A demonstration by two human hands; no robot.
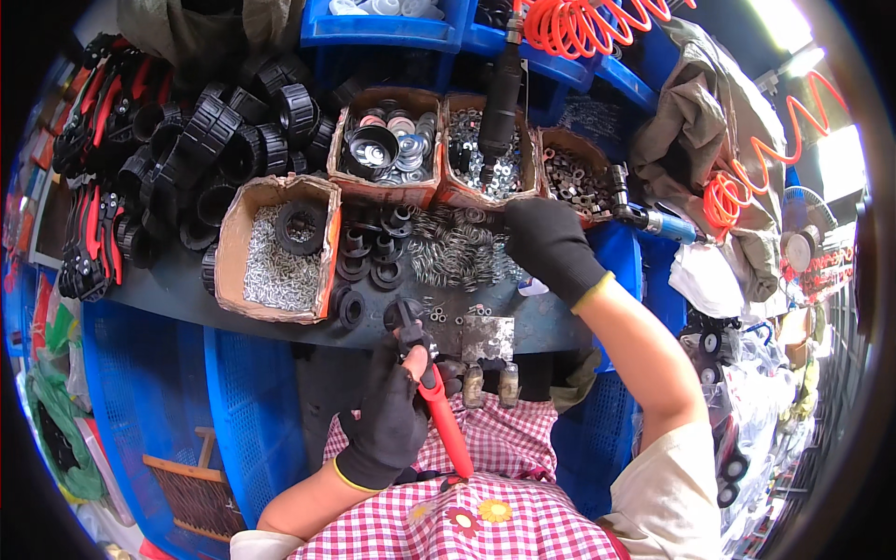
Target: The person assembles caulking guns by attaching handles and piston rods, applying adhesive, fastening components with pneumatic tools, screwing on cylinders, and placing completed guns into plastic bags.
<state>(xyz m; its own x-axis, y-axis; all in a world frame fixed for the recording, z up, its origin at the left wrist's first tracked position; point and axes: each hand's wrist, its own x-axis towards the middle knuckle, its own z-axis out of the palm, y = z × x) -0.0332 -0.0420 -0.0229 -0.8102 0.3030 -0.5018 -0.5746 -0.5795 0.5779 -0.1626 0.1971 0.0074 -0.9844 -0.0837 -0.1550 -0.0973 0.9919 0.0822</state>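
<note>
My left hand, in a black fingerless-thumb glove, is closed around a hand tool with a red handle and a black head. The tool is held upright at the table's front edge, its handle toward my apron. My right hand, in a black glove, is over the right side of a heap of small metal springs, just in front of a carton of metal nuts. Its fingertips are turned down and hidden, so whether they pinch anything does not show. A small metal fixture sits at the table edge between my hands.
A black pneumatic driver hangs above the cartons; a blue one lies at the right. Cartons hold washers, rivets or screws and bushings. Black rings and red-handled tools are piled left.
</note>
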